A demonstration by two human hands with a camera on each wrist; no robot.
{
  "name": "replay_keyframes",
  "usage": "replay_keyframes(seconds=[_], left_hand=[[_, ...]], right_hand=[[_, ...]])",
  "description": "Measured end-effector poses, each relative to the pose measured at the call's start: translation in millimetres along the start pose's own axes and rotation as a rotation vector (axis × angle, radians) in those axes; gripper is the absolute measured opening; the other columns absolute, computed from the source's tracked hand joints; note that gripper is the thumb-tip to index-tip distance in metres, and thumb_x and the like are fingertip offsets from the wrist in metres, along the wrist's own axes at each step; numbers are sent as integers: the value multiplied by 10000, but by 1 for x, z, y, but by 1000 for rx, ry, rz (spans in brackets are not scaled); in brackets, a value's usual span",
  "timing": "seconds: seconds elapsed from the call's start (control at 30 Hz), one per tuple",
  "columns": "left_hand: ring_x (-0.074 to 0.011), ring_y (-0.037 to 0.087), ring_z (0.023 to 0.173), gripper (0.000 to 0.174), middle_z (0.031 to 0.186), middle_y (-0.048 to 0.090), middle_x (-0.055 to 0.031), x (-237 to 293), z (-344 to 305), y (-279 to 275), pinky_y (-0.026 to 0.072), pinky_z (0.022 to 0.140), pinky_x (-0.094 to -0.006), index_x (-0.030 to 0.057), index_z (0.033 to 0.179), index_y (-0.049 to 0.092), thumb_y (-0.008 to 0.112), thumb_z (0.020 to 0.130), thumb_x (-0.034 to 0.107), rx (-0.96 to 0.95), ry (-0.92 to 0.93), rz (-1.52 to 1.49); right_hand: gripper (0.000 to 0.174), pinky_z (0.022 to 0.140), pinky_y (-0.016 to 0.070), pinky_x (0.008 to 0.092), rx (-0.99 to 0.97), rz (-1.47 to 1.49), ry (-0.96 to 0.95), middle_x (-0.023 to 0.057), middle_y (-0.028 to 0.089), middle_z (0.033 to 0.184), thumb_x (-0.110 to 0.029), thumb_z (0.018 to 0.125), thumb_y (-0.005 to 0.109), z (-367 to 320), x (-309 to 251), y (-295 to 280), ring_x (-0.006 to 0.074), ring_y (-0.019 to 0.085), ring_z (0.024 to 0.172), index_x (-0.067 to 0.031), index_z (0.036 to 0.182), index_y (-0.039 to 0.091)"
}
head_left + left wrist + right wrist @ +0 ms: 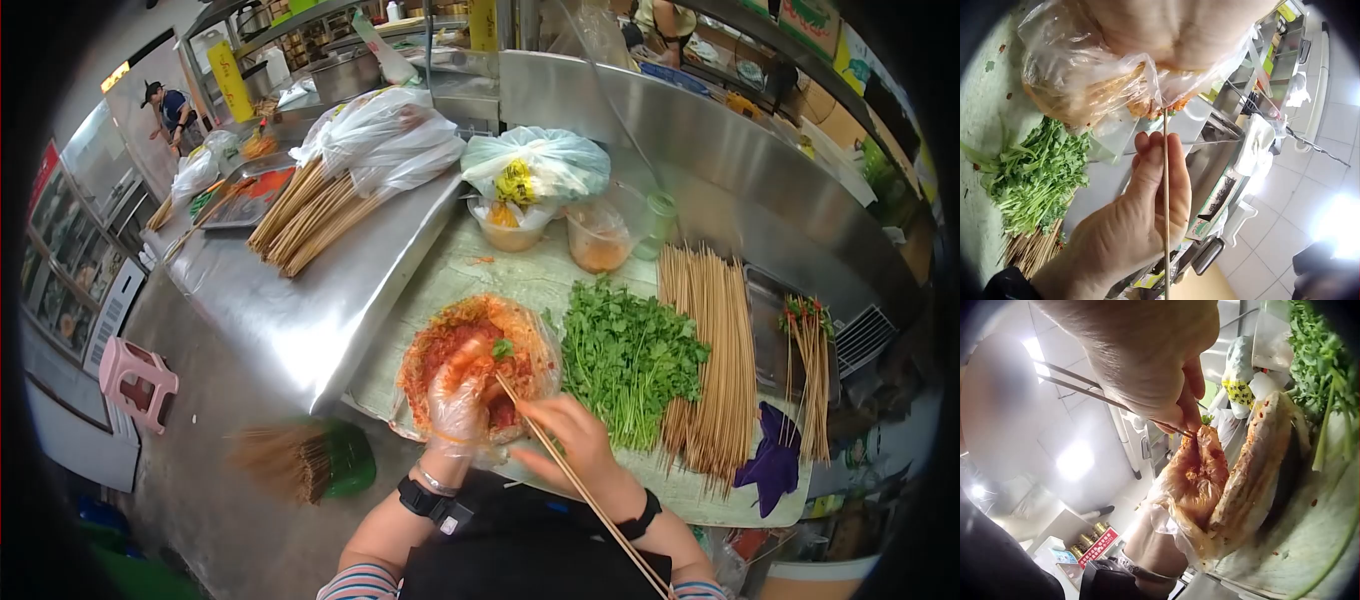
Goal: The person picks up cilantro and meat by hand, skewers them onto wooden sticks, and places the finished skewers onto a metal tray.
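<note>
My left hand (pixel 460 400), in a clear plastic glove smeared with red sauce, is above a plastic-lined bowl (pixel 540 345) of red seasoned food. Its fingers pinch a sauce-coated piece of food (pixel 1205 434) with a green leaf (pixel 502 348) showing at the tip; what the piece is, I cannot tell. Bare, my right hand (pixel 578 440) pinches thin wooden skewers (pixel 600 512) between thumb and fingers. Their front ends meet the food at the left fingertips, and the long ends slant back toward my body. In the left wrist view, the glove hides most of the piece.
Cilantro (pixel 630 360) lies right of the bowl, beside a pile of bare skewers (pixel 705 360) and a purple cloth (pixel 772 460). Behind stand tubs (pixel 598 240) and a bagged bundle (pixel 535 165). More bundled skewers (pixel 315 215) lie on the steel counter (pixel 330 310). A green bin (pixel 350 462) stands below.
</note>
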State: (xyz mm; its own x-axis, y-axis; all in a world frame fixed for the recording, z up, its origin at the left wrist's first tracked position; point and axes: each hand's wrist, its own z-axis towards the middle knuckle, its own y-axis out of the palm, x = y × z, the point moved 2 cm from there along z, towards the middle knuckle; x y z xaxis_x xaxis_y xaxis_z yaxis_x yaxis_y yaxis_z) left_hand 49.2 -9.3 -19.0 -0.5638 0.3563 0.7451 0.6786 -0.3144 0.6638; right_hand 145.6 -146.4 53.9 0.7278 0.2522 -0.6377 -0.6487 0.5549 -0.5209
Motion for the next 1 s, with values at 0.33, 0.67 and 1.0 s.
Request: replay_keyframes(seconds=[0.33, 0.67, 1.0], left_hand=[[-170, 613, 925, 508, 1090, 572, -77, 9, -9, 10, 577, 776, -343, -2, 1341, 401, 578, 865, -4, -127, 79, 30], [-249, 615, 1005, 435, 1203, 561, -153, -8, -4, 4, 538, 852, -380, 13, 1282, 475, 595, 874, 107, -229, 139, 301], [-253, 558, 1106, 399, 1228, 555, -132, -9, 10, -23, 503, 895, -389, -3, 1271, 478, 569, 906, 128, -101, 223, 310]], right_hand=[[300, 730, 482, 287, 244, 924, 515, 92, 582, 947, -111, 913, 555, -49, 39, 4, 153, 590, 773, 12, 1182, 506], [304, 736, 517, 273, 133, 814, 540, 77, 604, 1021, -80, 905, 553, -42, 29, 15, 123, 603, 863, -42, 1206, 526], [194, 730, 494, 257, 74, 715, 485, 40, 624, 919, -143, 934, 537, -39, 27, -2, 113, 600, 823, -24, 1077, 592]])
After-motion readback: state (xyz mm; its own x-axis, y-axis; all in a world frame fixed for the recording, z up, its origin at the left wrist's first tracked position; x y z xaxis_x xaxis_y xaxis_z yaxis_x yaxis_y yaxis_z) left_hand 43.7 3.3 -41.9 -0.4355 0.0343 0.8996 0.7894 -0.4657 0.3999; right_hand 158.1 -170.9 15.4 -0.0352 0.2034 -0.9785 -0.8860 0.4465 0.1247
